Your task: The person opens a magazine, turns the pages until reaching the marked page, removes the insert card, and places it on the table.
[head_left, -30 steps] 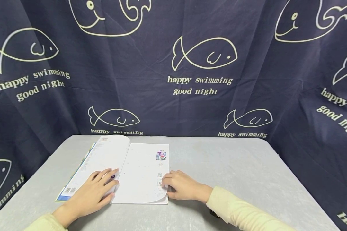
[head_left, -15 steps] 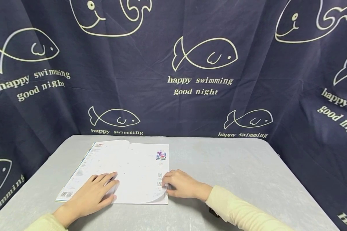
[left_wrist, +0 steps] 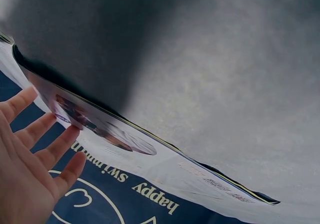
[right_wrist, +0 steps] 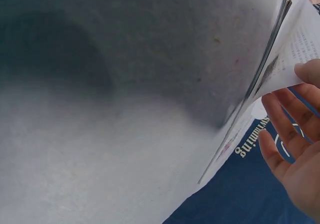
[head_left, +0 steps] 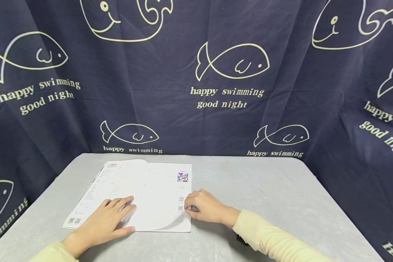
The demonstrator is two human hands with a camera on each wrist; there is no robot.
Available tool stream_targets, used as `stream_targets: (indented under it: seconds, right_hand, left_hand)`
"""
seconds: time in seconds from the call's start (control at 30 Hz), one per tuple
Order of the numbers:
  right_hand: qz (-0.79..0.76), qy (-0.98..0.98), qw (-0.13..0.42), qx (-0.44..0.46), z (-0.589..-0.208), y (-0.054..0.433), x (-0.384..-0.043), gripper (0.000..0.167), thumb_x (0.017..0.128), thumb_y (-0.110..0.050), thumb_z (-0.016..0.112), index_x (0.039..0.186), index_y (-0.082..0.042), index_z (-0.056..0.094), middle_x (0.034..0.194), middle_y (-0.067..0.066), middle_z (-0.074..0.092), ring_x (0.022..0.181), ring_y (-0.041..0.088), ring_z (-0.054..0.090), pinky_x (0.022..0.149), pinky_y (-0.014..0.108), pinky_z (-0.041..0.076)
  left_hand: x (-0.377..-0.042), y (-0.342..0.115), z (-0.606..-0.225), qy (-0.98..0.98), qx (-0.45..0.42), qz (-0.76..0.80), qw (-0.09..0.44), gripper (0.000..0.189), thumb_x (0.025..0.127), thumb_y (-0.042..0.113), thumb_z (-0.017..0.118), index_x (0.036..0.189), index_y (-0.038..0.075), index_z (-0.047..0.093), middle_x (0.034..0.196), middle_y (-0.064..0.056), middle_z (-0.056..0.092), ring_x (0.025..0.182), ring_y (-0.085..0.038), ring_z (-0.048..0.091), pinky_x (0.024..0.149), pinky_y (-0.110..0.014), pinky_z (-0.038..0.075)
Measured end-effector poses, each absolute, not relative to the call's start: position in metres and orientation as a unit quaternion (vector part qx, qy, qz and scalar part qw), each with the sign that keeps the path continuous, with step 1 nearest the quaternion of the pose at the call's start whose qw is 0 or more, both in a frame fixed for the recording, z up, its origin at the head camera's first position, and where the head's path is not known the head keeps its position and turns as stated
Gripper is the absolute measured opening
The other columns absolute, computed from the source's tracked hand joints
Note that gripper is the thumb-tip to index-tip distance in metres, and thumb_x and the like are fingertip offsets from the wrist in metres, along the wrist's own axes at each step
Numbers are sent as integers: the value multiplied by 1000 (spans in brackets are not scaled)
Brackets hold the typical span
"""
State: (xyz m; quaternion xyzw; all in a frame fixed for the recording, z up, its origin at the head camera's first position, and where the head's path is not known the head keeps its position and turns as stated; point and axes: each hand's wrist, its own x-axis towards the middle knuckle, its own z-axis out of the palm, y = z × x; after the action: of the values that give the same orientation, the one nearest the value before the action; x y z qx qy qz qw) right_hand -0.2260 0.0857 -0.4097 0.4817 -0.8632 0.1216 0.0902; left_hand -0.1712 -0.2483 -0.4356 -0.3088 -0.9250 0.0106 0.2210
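Note:
An open book [head_left: 160, 182] lies on the table, its white pages printed with small text, QR codes and a coloured picture at the right page's edge. My left hand [head_left: 104, 220] rests on the lower left page near the fold, fingers spread and fairly straight; the left wrist view shows those fingers [left_wrist: 62, 146] against the book. At the lower right corner, my right hand [head_left: 204, 207] pinches a page [right_wrist: 289, 77] between thumb and fingers. That page's corner curls up off the sheets beneath, and the right wrist view shows print on its underside.
A grey table [head_left: 265, 196] extends to the right of the book and in front of it. Around its back and sides hangs a dark blue curtain [head_left: 170, 120] with fish drawings and lettering. A dark band [head_left: 242, 240] shows under the right wrist.
A page has settled flat onto the left side, covering the one with the blue lower edge. My right hand has lifted the lower right page corner slightly higher. The left hand barely shifted.

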Motion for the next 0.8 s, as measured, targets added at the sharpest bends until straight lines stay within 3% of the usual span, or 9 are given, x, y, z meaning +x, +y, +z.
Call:
stream_targets:
  seconds: [0.4,0.8]
  right_hand:
    - [136,-851,152,485,-404,83,-226,5,82,-20,63,82,-19,68,86,-10,68,75,3,58,66,14,33]
    - [144,-852,198,464,-399,78,-225,5,82,-23,64,84,-19,68,88,-9,68,80,5,59,69,18,40]
  left_hand:
    - [-172,-247,-435,-923,-312,11,224,63,73,68,55,111,18,61,120,-6,58,102,-23,57,78,-42,40]
    - [-173,-242,-434,-920,-307,21,242,68,70,74,52,106,17,60,114,-8,58,94,-24,58,75,-42,40]
